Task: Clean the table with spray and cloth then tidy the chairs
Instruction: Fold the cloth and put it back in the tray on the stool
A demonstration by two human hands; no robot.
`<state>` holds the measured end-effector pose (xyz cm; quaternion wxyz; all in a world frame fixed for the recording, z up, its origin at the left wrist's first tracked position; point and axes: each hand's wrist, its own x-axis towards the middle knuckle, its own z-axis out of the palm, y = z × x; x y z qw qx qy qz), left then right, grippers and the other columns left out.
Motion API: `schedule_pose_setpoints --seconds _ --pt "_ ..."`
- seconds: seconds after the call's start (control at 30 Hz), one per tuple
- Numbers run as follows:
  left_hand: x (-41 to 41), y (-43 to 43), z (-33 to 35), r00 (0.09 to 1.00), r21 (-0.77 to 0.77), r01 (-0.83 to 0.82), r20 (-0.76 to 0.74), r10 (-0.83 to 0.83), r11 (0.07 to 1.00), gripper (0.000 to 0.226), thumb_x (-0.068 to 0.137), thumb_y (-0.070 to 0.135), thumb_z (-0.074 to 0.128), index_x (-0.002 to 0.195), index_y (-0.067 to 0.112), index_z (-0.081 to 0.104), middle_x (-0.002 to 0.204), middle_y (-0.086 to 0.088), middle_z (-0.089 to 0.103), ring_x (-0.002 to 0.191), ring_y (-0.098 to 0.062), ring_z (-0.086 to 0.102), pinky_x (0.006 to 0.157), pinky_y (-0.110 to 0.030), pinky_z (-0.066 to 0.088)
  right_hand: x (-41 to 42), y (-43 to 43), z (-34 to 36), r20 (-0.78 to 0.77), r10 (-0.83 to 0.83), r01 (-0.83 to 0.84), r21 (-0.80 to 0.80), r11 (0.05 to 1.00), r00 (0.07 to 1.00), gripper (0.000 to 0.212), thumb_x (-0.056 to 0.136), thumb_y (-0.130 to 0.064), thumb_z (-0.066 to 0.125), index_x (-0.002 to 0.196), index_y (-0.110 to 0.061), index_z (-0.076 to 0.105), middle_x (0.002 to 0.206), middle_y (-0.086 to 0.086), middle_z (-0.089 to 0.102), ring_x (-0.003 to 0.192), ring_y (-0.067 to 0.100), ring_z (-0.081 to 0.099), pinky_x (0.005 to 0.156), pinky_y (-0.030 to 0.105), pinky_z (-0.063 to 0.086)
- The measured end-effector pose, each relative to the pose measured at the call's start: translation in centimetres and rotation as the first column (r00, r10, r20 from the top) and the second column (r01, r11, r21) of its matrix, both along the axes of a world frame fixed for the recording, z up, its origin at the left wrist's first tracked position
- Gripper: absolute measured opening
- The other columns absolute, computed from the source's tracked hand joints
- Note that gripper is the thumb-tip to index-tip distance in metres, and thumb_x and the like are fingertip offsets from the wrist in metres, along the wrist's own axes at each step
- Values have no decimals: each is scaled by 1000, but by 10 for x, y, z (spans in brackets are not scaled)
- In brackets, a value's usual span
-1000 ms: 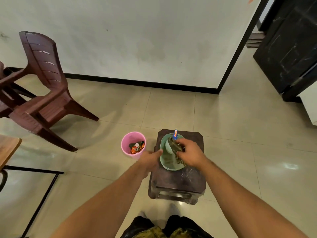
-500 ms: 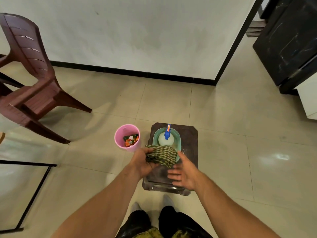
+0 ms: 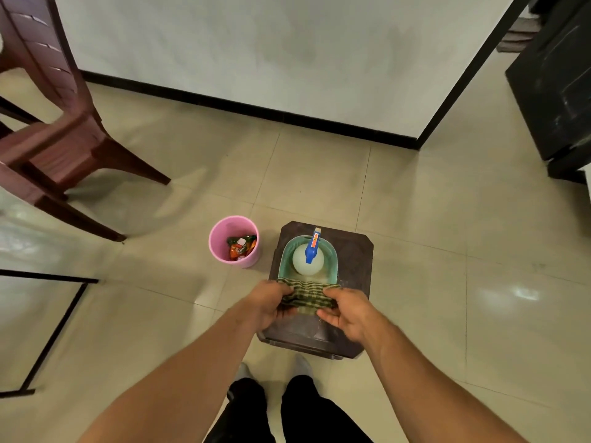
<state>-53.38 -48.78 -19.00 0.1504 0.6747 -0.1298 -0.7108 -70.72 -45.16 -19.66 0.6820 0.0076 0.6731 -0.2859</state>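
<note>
— Where was the cloth?
— The green checked cloth (image 3: 307, 295) was stretched over the near end of a teal basket (image 3: 333, 262) on a dark stool (image 3: 353, 254). The left hand (image 3: 271, 303) and right hand (image 3: 347, 314) each gripped one end, fingers curled round it.
— And the spray?
— The spray bottle (image 3: 306, 262) stood inside the basket, just beyond the cloth.

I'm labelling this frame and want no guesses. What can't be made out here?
Head view:
- Spray bottle: lower body hidden by the basket wall.
- Basket's near end: covered by the cloth.
- Left hand and right hand: fingertips partly hidden by the cloth they hold.
- Chair: cut off by the left and top edges.
- Table frame: its top lies beyond the left edge.
</note>
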Motion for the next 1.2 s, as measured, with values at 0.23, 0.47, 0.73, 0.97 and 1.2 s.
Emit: schedule_pose_setpoints --seconds 0.23,0.47,0.73,0.97,1.2 --pt "-4 -25 -27 997 -39 41 65 -38 998 18 97 0 60 114 -6 61 105 -21 70 81 -27 71 55 -32 62 -6 -30 -23 -54 36 -34 31 999 998 12 95 -8 65 106 -3 65 89 11 74 70 20 70 59 31 61" --pt "-1 -4 -80 870 31 383 324 -372 923 11 95 9 68 96 6 58 80 -13 67 49 -19 63 48 -33 60 7 -16 -78 -238 148 -106 180 978 960 14 90 -5 72 102 -3 64 96 15 71 69 21 69 46 27 56" --pt "5 5 -82 785 -64 450 505 -360 891 25 87 18 78 89 13 54 83 -10 67 61 -23 67 62 -42 64 11 1 -88 -456 330 -299 141 944 827 14 85 -18 79 88 -7 71 81 11 74 59 21 72 65 45 64" --pt "16 22 -91 618 38 633 576 -535 773 33 84 31 80 104 15 59 93 -4 70 83 -23 70 71 -37 60 10 22 -87 -606 669 -641 316 699 431 36 92 -44 66 115 -17 61 111 5 70 101 29 67 77 32 51" --pt "29 28 -55 364 104 831 643 -674 547 58 92 38 68 138 14 44 135 -9 52 120 -26 54 96 -38 51 20 36 -51 -798 599 -757 349 552 69 48 99 -48 48 133 -14 46 132 10 54 121 28 52 93 40 51"
